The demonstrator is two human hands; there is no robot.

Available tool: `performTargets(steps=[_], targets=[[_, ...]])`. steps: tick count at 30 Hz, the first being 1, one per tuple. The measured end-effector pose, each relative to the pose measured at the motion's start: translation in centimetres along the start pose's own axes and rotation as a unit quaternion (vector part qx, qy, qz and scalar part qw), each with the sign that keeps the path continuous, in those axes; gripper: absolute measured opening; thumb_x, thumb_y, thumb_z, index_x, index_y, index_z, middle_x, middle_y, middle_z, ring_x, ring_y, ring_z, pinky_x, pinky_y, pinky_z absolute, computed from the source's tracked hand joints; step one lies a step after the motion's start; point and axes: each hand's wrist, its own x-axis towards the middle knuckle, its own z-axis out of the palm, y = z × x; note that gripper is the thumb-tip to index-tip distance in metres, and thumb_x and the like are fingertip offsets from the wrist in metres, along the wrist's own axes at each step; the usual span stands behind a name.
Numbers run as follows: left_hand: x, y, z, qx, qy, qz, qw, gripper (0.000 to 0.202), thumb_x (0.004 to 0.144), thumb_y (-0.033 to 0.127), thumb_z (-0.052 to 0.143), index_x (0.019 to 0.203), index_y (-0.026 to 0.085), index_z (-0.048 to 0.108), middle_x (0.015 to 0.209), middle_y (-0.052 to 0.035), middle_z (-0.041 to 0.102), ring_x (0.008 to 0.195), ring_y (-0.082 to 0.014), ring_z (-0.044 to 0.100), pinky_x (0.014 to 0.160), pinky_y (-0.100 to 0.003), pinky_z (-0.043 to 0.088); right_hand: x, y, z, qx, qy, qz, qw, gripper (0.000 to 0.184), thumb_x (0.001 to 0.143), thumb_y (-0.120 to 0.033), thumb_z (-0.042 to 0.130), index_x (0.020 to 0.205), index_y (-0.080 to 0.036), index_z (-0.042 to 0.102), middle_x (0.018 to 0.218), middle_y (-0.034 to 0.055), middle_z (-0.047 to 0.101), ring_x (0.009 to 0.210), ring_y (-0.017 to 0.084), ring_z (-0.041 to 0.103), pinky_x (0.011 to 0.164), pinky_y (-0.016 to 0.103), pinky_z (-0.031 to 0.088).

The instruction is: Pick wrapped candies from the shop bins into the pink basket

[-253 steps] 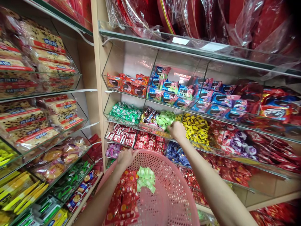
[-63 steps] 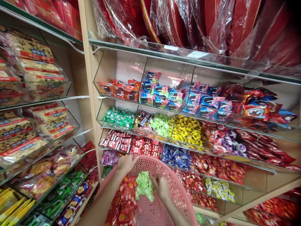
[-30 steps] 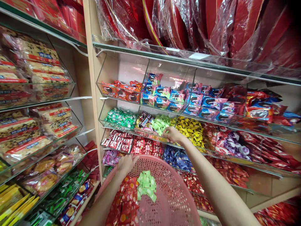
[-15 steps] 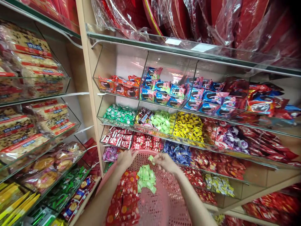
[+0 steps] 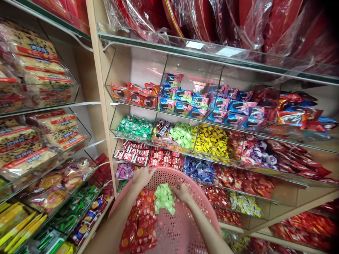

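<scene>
A pink perforated plastic basket (image 5: 209, 208) is in front of me, tilted so that its inside faces me. My left hand (image 5: 141, 177) is closed over its far left rim. Inside, red packets with orange dots (image 5: 140, 222) lie on the left, and a small heap of light green wrapped candies (image 5: 164, 198) lies beside them. My right hand (image 5: 182, 193) is within the basket, its curled fingers at the right edge of the green heap. What those fingers hold, if anything, is hidden.
Ahead, clear shelf bins hold green candies (image 5: 135, 127), light green candies (image 5: 181, 135), yellow candies (image 5: 212, 141) and blue wrapped sweets (image 5: 200, 170). A glass shelf (image 5: 159, 46) crosses above. At left, shelves carry packaged bread (image 5: 39, 49); a wooden upright (image 5: 96, 70) stands between.
My right hand has moved down from near the far rim, where it pinched a light green candy, to beside the heap. My left hand stays on the rim.
</scene>
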Motion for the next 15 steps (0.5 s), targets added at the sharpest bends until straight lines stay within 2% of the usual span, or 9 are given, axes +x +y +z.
performTargets(steps=[4, 7, 9, 12, 15], targets=[[-0.2, 0.1, -0.1, -0.003, 0.001, -0.005, 1.0, 0.069, 0.083, 0.061, 0.016, 0.109, 0.014, 0.059, 0.091, -0.0157, 0.067, 0.085, -0.028, 0.061, 0.07, -0.035, 0.043, -0.4, -1.4, -1.0, -0.026, 0.047, -0.053, 0.997, 0.034, 0.076, -0.034, 0.046, 0.047, -0.019, 0.042, 0.036, -0.0025, 0.046, 0.035, 0.009, 0.042, 0.041, 0.02, 0.03], [-0.3, 0.1, 0.0, 0.0, 0.009, -0.001, 1.0, 0.067, 0.084, 0.06, 0.016, 0.106, 0.014, 0.061, 0.09, -0.0156, 0.067, 0.085, -0.0281, 0.062, 0.07, -0.035, 0.043, -1.0, -4.2, -2.9, -0.034, 0.066, -0.1, 0.992, 0.031, 0.079, -0.038, 0.044, 0.054, -0.018, 0.047, 0.041, -0.0022, 0.05, 0.039, 0.01, 0.044, 0.044, 0.02, 0.032], [-0.3, 0.1, 0.1, 0.001, 0.012, 0.002, 1.0, 0.066, 0.084, 0.06, 0.018, 0.105, 0.014, 0.061, 0.089, -0.0154, 0.067, 0.085, -0.0287, 0.062, 0.069, -0.036, 0.044, -1.5, -6.9, -4.9, -0.044, 0.088, -0.145, 0.985, 0.034, 0.081, -0.042, 0.041, 0.06, -0.017, 0.051, 0.042, -0.0022, 0.05, 0.038, 0.011, 0.045, 0.044, 0.021, 0.033], [-0.3, -0.1, 0.2, 0.002, 0.013, 0.003, 1.0, 0.065, 0.083, 0.06, 0.019, 0.105, 0.014, 0.061, 0.089, -0.0156, 0.067, 0.084, -0.0295, 0.062, 0.069, -0.037, 0.044, -2.1, -11.1, -8.7, -0.09, 0.161, -0.211, 0.96, 0.037, 0.082, -0.046, 0.039, 0.065, -0.017, 0.055, 0.043, -0.0014, 0.051, 0.04, 0.012, 0.045, 0.046, 0.022, 0.034], [-0.4, -0.1, 0.3, 0.002, 0.016, 0.003, 1.0, 0.065, 0.083, 0.06, 0.019, 0.103, 0.014, 0.061, 0.088, -0.0154, 0.067, 0.084, -0.0298, 0.062, 0.07, -0.037, 0.044, -1.8, -14.5, -12.0, -0.211, 0.267, -0.185, 0.922, 0.035, 0.083, -0.041, 0.04, 0.069, -0.016, 0.059, 0.053, 0.003, 0.058, 0.05, 0.014, 0.052, 0.055, 0.023, 0.037]])
